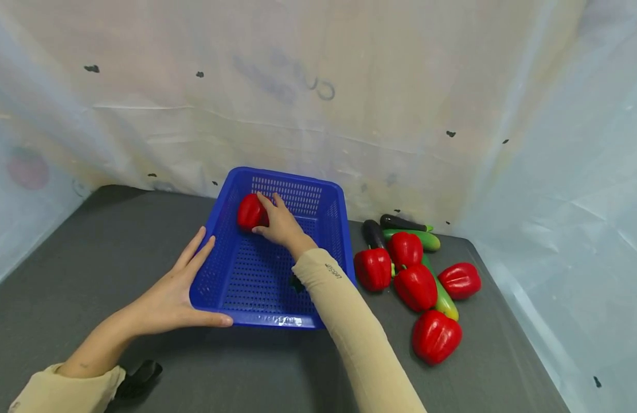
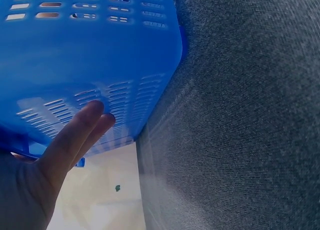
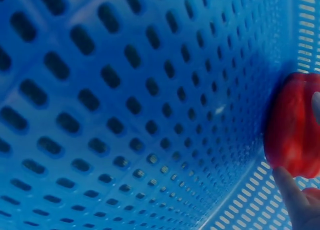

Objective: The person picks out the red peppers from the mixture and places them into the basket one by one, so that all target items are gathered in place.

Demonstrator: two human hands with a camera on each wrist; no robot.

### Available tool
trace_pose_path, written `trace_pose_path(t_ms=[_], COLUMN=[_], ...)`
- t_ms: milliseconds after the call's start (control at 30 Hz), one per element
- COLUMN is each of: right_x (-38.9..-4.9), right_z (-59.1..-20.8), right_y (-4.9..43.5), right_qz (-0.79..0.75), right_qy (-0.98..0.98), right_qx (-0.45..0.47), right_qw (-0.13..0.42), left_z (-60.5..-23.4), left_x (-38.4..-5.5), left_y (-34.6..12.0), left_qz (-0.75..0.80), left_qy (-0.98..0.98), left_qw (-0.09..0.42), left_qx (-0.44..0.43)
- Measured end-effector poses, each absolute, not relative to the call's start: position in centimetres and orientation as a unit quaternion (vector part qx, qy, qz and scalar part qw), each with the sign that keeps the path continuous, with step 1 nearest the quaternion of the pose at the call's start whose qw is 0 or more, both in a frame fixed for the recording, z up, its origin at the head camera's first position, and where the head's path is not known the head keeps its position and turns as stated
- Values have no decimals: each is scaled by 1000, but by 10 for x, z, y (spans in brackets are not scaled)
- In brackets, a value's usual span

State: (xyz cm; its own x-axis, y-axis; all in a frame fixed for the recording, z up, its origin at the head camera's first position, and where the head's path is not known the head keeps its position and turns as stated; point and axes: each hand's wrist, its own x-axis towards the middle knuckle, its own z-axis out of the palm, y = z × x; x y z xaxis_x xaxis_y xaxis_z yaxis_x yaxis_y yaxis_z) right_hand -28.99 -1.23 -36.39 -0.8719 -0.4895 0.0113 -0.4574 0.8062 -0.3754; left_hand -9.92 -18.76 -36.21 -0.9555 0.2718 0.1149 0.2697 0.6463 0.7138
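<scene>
A blue plastic basket (image 1: 266, 320) with perforated walls stands on the dark table. Inside it, toward its far left corner, my right hand (image 1: 281, 226) holds a red bell pepper (image 1: 250, 213) between thumb and fingers. In the right wrist view the bell pepper (image 3: 292, 127) is close to a basket wall, with a fingertip touching its lower side. My left hand (image 1: 168, 298) is spread around the basket's near left corner, thumb along the front rim. Seen from the left wrist, straight fingers (image 2: 75, 135) lie against the outer wall.
To the right of the basket lie several more red bell peppers (image 1: 437, 337), with a dark eggplant (image 1: 403, 222) and green cucumber-like vegetables (image 1: 446, 301) among them. A pale plastic sheet (image 1: 318, 126) hangs behind the table. A black strap (image 1: 139, 380) is by my left sleeve.
</scene>
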Motion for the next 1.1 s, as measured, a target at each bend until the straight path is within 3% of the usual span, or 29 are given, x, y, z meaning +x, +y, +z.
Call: trace_pose_path(t_ms=[700,1100], right_x=[-282,-269], right_z=[-340,-310], right_y=[0,15], right_qz=[-214,-244], right_qy=[940,926], right_qx=[-260,-286], right_qw=[47,22], left_z=[-363,-365], left_x=[-102,-103], left_y=[-193,-192], left_qz=[389,389], left_qy=[909,909], left_qw=[-1,3], left_qx=[151,147])
